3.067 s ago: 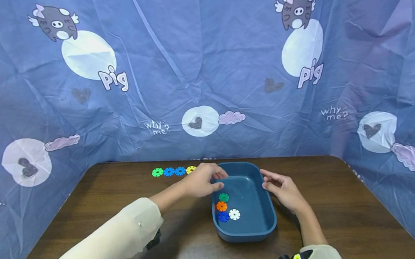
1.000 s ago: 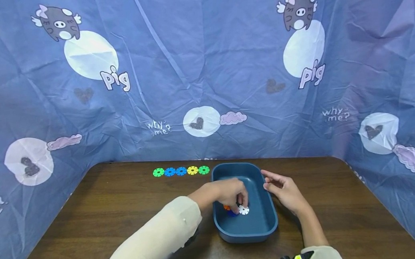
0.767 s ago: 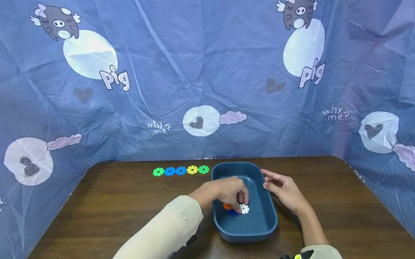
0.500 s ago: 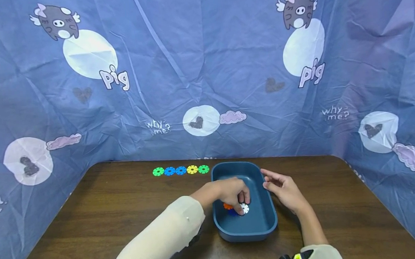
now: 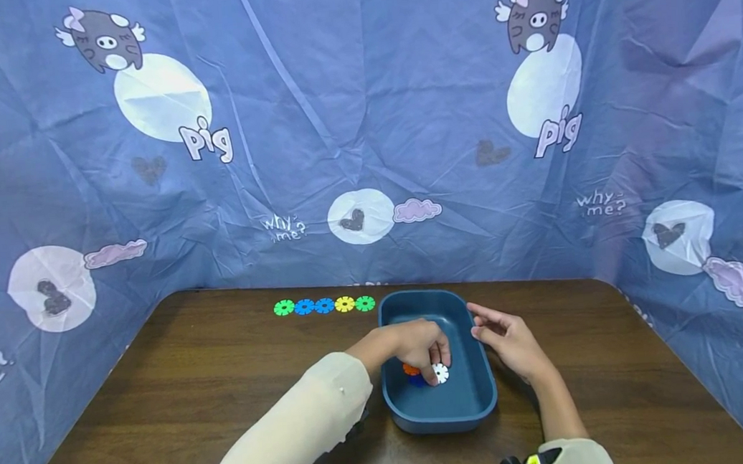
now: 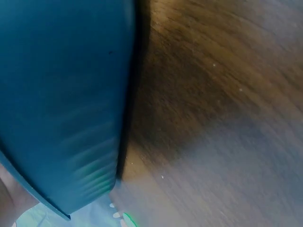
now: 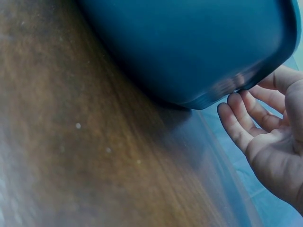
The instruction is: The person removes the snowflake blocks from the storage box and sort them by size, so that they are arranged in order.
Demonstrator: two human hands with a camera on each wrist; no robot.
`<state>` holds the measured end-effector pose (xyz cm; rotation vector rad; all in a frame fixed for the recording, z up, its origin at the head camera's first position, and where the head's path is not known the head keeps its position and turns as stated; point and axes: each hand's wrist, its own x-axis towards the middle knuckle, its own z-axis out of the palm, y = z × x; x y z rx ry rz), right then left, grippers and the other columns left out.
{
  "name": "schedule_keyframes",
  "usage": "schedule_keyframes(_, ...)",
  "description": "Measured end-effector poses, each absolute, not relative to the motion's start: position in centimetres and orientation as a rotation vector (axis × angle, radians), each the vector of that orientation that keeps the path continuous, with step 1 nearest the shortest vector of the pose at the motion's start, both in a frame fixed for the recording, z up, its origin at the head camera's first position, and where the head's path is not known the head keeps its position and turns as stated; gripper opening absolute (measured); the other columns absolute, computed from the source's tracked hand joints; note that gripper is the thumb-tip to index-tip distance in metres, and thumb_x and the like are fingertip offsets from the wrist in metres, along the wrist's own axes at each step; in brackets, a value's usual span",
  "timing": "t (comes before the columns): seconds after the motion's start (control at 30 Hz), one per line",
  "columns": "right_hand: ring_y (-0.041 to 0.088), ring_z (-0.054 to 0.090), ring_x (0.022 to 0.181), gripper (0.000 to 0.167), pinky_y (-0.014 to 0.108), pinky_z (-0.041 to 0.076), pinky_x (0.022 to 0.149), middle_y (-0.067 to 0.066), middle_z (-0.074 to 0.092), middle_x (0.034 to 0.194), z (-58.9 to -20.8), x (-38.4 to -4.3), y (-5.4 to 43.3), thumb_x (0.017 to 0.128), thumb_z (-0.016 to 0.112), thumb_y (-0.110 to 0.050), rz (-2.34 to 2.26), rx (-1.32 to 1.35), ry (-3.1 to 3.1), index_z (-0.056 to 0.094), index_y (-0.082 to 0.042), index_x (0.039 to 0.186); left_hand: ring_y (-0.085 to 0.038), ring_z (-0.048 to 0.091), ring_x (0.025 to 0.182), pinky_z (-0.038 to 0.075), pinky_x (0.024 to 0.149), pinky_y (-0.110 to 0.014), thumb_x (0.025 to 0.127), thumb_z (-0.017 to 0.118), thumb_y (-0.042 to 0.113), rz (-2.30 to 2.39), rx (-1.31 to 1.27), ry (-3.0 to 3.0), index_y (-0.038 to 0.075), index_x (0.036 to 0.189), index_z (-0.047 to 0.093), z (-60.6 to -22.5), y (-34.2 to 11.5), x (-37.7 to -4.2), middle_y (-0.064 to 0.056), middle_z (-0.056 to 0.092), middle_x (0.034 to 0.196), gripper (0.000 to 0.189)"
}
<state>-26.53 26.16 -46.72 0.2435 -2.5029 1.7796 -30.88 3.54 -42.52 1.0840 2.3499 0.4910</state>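
- Reaching into the dark blue oval plastic tub, left hand has its fingers curled down and pinching the white snowflake-shaped plastic disc on the tub floor.
- White disc lies directly under the left fingertips, mid-tub, touching or just beside the orange snowflake disc and dark blue snowflake disc, both half hidden by the hand.
- Left hand is clearly nearer the disc; right hand rests against the tub's right rim, fingers loosely spread and relaxed, holding nothing.
- Tub's long axis runs away from the person; it sits on the brown wooden table.
- Row of five snowflake discs, green-blue-blue-yellow-green, lies on the table to the far left of the tub, well apart from both hands.
- Left wrist view shows only tub wall and table; grip not visible there.
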Motion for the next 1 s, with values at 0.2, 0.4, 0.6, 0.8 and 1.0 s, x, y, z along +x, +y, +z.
schedule_keyframes(0.2, 0.016, 0.06, 0.101, 0.046, 0.022, 0.055, 0.086, 0.018, 0.061, 0.116, -46.7, -26.5, 26.2, 0.097, 0.068, -0.011, 1.78, 0.244, -2.51, 0.06, -0.005, 0.142, -0.007, 0.061, 0.081, 0.053, 0.075, -0.019, 0.081, 0.09, 0.018, 0.493, 1.114, 2.35, 0.021, 0.091, 0.075, -42.5, 3.7, -30.9, 0.01, 0.068, 0.086, 0.018)
schedule_keyframes(0.4, 0.016, 0.06, 0.101, 0.046, 0.022, 0.055, 0.086, 0.019, 0.06, 0.116, -46.8, -26.5, 26.2, 0.098, 0.068, -0.01, 1.794, 0.251, -2.508, 0.059, -0.005, 0.143, -0.007, 0.063, 0.079, 0.054, 0.075, -0.018, 0.086, 0.084, 0.01, 0.584, 1.117, 2.296, 0.017, 0.09, 0.075, -42.4, 3.8, -31.2, 0.008, 0.07, 0.084, 0.012)
schedule_keyframes(0.6, 0.017, 0.06, 0.101, 0.045, 0.022, 0.055, 0.085, 0.019, 0.061, 0.116, -46.8, -26.5, 26.1, 0.098, 0.067, -0.008, 1.783, 0.245, -2.508, 0.06, -0.005, 0.142, -0.006, 0.067, 0.079, 0.056, 0.075, -0.018, 0.091, 0.078, 0.008, 0.703, 1.093, 2.256, 0.014, 0.094, 0.078, -41.9, 3.7, -31.4, 0.007, 0.073, 0.086, 0.007)
schedule_keyframes(0.8, 0.016, 0.059, 0.103, 0.045, 0.021, 0.055, 0.085, 0.019, 0.063, 0.117, -46.8, -26.6, 26.2, 0.098, 0.067, -0.008, 1.764, 0.23, -2.518, 0.06, -0.005, 0.143, -0.005, 0.068, 0.082, 0.057, 0.075, -0.019, 0.093, 0.076, 0.006, 0.794, 1.097, 2.258, 0.011, 0.1, 0.08, -40.8, 2.9, -31.9, 0.009, 0.074, 0.087, 0.01)
schedule_keyframes(1.0, 0.015, 0.059, 0.104, 0.046, 0.02, 0.055, 0.086, 0.018, 0.063, 0.117, -46.8, -26.6, 26.2, 0.098, 0.067, -0.008, 1.77, 0.233, -2.509, 0.059, -0.004, 0.143, -0.006, 0.07, 0.083, 0.058, 0.074, -0.022, 0.094, 0.074, 0.003, 0.923, 1.078, 2.305, 0.008, 0.103, 0.08, -39.8, 1.4, -32.5, 0.005, 0.076, 0.089, 0.012)
